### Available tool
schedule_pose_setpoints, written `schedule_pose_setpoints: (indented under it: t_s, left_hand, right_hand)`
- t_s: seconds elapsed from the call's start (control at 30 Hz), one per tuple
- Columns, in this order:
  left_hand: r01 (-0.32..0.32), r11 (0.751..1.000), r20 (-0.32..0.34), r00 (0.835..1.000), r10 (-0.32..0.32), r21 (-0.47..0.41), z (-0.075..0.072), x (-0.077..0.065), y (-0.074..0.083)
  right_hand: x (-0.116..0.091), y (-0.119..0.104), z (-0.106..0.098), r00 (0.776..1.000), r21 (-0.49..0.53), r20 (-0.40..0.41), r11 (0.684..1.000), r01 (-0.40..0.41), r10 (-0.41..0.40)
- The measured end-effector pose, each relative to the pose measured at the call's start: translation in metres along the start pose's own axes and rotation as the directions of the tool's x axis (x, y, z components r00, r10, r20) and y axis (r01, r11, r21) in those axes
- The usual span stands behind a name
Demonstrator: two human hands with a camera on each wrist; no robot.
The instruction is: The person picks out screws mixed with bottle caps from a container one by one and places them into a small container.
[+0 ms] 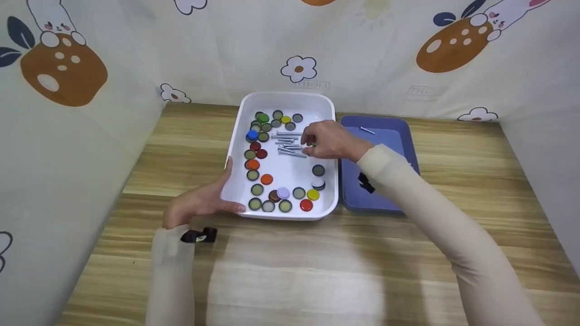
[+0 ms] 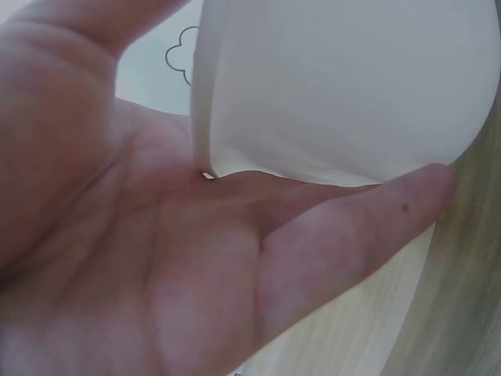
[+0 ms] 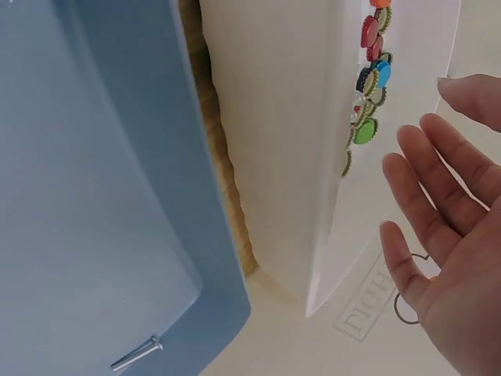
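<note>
My left hand (image 1: 199, 201) is spread round the near left corner of a white tray (image 1: 336, 181), its digits lying straight along the walls. In the left wrist view, the palm (image 2: 188, 258) rests against the tray's outer wall. Inside lies a cluster of silver screws (image 1: 290, 144), laid roughly side by side. Just over their right ends hovers my right hand (image 1: 333, 139), fingers loosely bent and apart from the thumb. The right wrist view shows nothing between those fingers (image 3: 419, 168).
Bottle caps (image 1: 266, 179) of several colours line the tray's left, far and near sides. A blue tray (image 1: 369, 199) stands close on the right, with a single screw (image 1: 367, 130) near its far wall. A patterned curtain (image 1: 235, 54) hangs behind the wooden table (image 1: 476, 190).
</note>
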State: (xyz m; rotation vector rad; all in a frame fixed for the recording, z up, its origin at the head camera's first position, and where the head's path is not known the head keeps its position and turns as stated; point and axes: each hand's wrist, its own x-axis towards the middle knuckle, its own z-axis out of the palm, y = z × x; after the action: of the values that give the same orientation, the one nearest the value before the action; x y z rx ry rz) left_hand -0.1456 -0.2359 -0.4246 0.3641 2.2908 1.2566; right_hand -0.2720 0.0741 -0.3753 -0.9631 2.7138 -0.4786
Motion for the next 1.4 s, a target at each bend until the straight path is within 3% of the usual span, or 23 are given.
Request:
schedule_pose_setpoints:
  t_s: [0.27, 0.47, 0.77, 1.03, 1.4]
  left_hand:
    - [0.035, 0.999, -0.002, 0.999, -0.035, 0.016, -0.001, 0.0, 0.001]
    - [-0.03, 0.999, 0.014, 0.999, 0.03, -0.013, -0.001, 0.001, -0.002]
    - [-0.062, 0.997, 0.013, 0.998, 0.062, -0.041, -0.001, 0.002, -0.001]
    - [-0.007, 1.0, 0.0, 1.0, 0.007, -0.026, 0.0, 0.001, -0.001]
    - [0.017, 1.0, 0.009, 1.0, -0.017, -0.012, 0.0, -0.001, 0.0]
  right_hand:
    - [0.008, -0.008, -0.001, 0.991, -0.02, 0.095, 0.996, -0.088, 0.09]
    - [0.013, -0.012, -0.001, 0.983, -0.056, 0.131, 0.991, -0.125, 0.132]
    - [0.017, -0.015, 0.004, 0.981, -0.049, 0.075, 0.983, -0.175, 0.179]
    - [0.023, -0.018, 0.008, 0.972, -0.028, 0.058, 0.973, -0.228, 0.229]
    - [0.025, -0.02, 0.013, 0.965, 0.034, 0.045, 0.965, -0.26, 0.259]
